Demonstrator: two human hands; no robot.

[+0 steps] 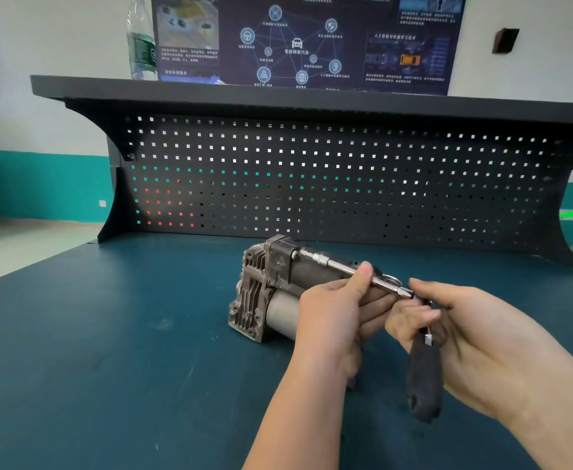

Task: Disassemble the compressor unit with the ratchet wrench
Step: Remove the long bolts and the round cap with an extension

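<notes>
The compressor unit point(261, 286), grey cast metal with fins and a pale cylinder, lies on its side on the blue-green bench top. A ratchet wrench with a long chrome extension bar point(332, 264) runs from the unit's dark upper block back toward me; its dark foam-covered handle point(424, 378) hangs downward. My left hand point(332, 317) wraps around the compressor's body, thumb resting on the extension bar. My right hand point(454, 327) pinches the ratchet head where bar and handle meet.
A black pegboard back panel point(312, 178) stands right behind the unit, with a shelf point(278, 93) on top carrying a plastic water bottle point(141, 42). A dark poster hangs on the wall. The bench surface point(108, 334) stretches left and toward me.
</notes>
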